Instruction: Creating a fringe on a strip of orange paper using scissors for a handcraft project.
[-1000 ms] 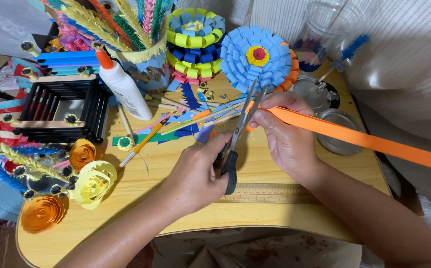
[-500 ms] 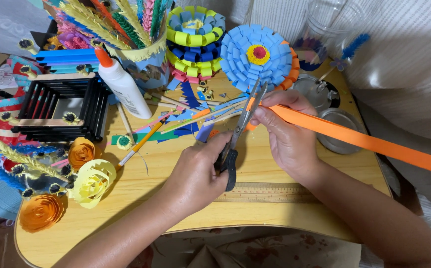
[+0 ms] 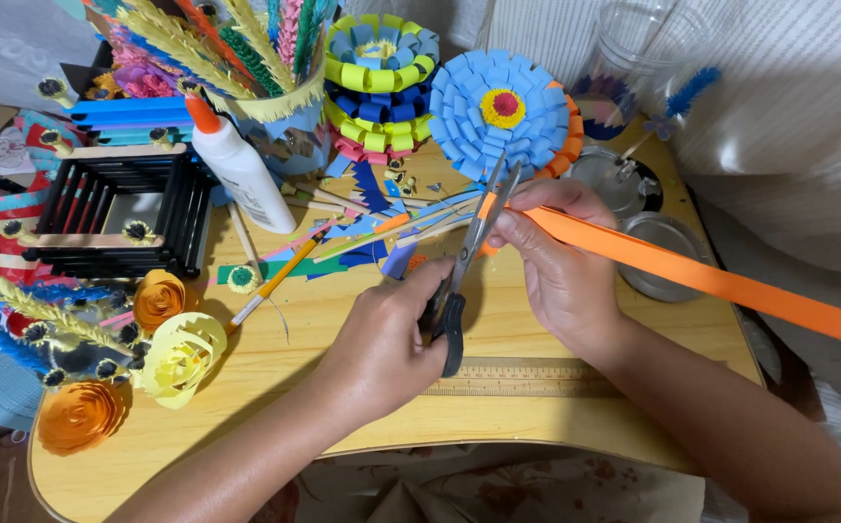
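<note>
The scissors (image 3: pixel 464 271) are gripped in the closed left hand (image 3: pixel 387 339), blades open around the orange paper strip (image 3: pixel 692 276), which is pinched by the right hand (image 3: pixel 556 261) above the wooden table (image 3: pixel 246 387).

Both forearms are bare, no sleeves in view. The left hand (image 3: pixel 382 339) and right hand (image 3: pixel 561 266) wear no gloves, rings or watch.

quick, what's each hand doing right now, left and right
Left hand: closed on the handles of the scissors, blades open at the strip's end.
Right hand: closed, pinching the orange paper strip.
</note>
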